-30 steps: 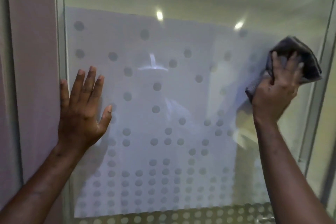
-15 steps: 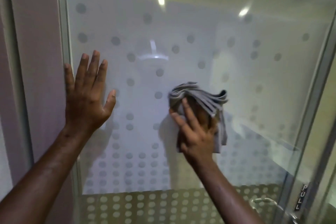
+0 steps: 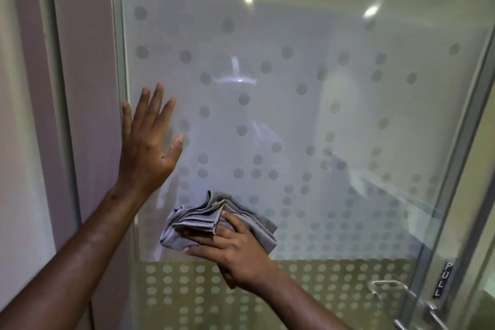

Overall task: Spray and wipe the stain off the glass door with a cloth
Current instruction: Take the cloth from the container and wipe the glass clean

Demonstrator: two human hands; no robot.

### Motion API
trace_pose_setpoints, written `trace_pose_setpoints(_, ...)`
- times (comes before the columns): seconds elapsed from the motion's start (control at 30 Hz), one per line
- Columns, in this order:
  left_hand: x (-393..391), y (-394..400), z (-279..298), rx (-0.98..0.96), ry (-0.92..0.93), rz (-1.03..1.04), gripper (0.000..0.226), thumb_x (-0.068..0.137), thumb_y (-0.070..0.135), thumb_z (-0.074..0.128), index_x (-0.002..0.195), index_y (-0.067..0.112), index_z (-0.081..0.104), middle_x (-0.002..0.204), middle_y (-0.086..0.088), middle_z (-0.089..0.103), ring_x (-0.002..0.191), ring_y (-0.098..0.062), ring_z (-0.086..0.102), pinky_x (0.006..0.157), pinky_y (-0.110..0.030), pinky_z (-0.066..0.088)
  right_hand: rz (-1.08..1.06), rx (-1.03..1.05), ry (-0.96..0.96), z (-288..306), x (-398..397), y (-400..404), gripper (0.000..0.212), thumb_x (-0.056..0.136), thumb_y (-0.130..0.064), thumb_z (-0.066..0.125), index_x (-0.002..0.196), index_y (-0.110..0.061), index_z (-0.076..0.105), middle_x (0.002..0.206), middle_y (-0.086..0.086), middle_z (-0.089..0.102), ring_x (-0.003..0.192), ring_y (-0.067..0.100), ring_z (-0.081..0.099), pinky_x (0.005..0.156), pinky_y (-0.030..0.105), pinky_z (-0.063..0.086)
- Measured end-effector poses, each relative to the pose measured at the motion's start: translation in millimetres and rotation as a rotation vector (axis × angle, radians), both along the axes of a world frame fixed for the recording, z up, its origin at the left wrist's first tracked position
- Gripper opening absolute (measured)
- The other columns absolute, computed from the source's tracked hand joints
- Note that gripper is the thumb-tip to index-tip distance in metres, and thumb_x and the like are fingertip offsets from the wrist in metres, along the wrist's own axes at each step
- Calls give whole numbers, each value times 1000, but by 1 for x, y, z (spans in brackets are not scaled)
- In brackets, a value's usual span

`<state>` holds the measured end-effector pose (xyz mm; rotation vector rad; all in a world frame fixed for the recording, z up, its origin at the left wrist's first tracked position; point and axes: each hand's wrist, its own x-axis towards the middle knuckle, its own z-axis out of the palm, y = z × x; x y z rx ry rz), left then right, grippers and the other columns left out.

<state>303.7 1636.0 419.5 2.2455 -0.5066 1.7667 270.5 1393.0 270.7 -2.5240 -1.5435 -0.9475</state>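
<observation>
Left hand [image 3: 146, 142]: yours, fingers spread flat, bracing the pane by its left edge; holds nothing.
Cloth [image 3: 214, 222]: grey, soft, light, bunched in folds; low on the pane, left of centre. Keep it wadded under your palm.
Right hand [image 3: 235, 246]: presses the cloth to the glass, fingers over its folds.
Glass door [image 3: 334, 128]: stiff, slick, likely fragile; push evenly.
Handle [image 3: 396, 295]: bottom right, untouched.
Containers: none visible; no spray bottle visible.

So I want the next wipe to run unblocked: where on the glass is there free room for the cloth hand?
Free: the wide stretch of glass door right of the left hand, above the cloth, across to the right frame. Crowded: lower left, where the right hand presses the cloth, and by the handle.
</observation>
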Motion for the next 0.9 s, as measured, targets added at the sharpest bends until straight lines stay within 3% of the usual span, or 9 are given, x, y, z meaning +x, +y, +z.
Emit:
trace_pose_setpoints(0.2,-41,-13,-49,-162,135,-323,42,102,31,49,139,14,63,153,-3,55,151,-25,42,123,-57,31,138,446,569,-6,-31,0,62,86,6,53,135,-30,68,151,-16,57,145,1,45,127,42,8)
trace_pose_setpoints(0.3,-65,-21,-82,-312,269,-529,37,102,31,51,131,16,69,138,3,68,135,-19,59,115,-46,45,320,968,949,-8,-44,2,41,98,-4,54,128,-23,73,142,-2,67,139,15,56,125,38,30)
trace_pose_setpoints(0.4,-90,-36,-115,-572,458,-664,38,99,40,52,131,27,68,135,11,69,133,-11,60,112,-28,46,642,1578,1518,-4,-54,-4,38,103,-3,47,134,-14,66,126,12,74,115,24,72,94,39,60)
trace_pose_setpoints(0.47,-104,-49,-139,-796,568,-726,34,97,43,57,128,32,66,133,9,70,132,-12,61,108,-21,48,733,1813,1728,-2,-59,-11,37,105,-8,37,131,-15,62,106,13,77,94,25,77,79,40,63)
trace_pose_setpoints(0.53,-117,-64,-160,-970,762,-750,39,95,57,60,126,32,62,131,7,70,130,-17,63,105,-25,50,906,1771,1851,6,-73,-13,42,107,-17,32,129,-3,65,115,23,73,108,32,73,97,45,57)
trace_pose_setpoints(0.57,-123,-72,-169,-1014,909,-769,57,87,76,58,126,34,60,132,9,68,127,-16,64,103,-31,51,841,1814,1763,0,-76,-16,47,108,-18,29,128,4,67,122,26,71,117,35,69,106,44,51)
trace_pose_setpoints(0.67,-140,-97,-190,-1083,1282,-995,109,56,102,52,140,33,57,143,7,64,127,-14,65,111,-43,49,399,1865,1664,-17,-84,-21,43,103,-27,45,93,-16,85,99,10,81,95,23,78,89,37,62)
trace_pose_setpoints(0.77,-152,-120,-197,-1157,1314,-1169,101,65,93,63,145,33,58,150,3,60,142,-13,54,117,-36,47,511,1930,1732,-21,-90,-21,45,94,-45,55,114,-11,77,111,18,77,104,35,75,95,53,60)
trace_pose_setpoints(0.9,-149,-131,-203,-1415,1281,-1326,81,65,60,90,132,19,71,140,-10,68,131,-20,64,97,-31,59,579,1777,1931,-25,-100,-29,59,81,-50,81,112,0,77,113,23,76,106,38,74,94,52,60)
